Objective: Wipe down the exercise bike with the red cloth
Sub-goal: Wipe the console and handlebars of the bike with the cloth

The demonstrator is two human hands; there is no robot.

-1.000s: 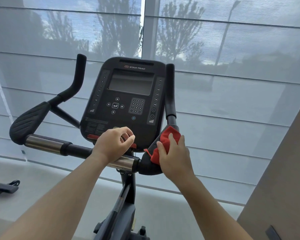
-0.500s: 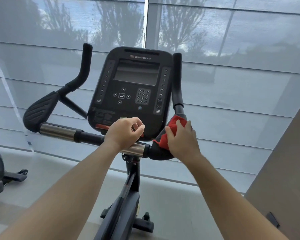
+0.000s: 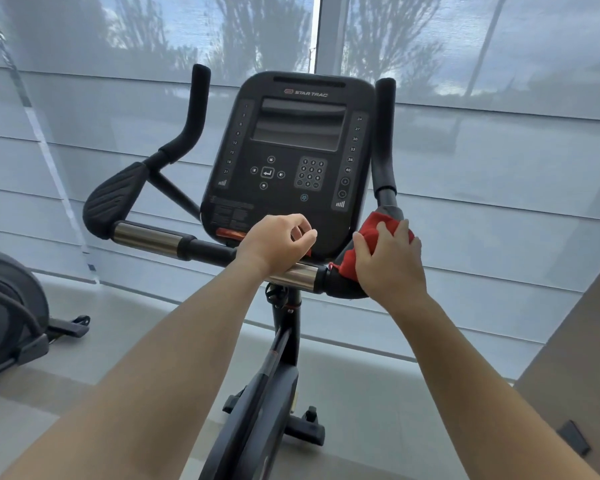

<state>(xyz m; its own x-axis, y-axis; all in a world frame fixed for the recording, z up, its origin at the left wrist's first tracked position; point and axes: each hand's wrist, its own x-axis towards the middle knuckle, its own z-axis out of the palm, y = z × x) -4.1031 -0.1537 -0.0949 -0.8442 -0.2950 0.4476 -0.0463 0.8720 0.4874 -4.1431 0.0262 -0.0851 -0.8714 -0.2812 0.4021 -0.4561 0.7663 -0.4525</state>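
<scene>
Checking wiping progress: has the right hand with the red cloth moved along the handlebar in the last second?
Yes. The right hand slid the red cloth up the pad, closer to the upright grip.

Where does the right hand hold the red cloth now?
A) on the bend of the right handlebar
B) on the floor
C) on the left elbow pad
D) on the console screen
A: the right hand holds the red cloth against the right handlebar bend.
</scene>
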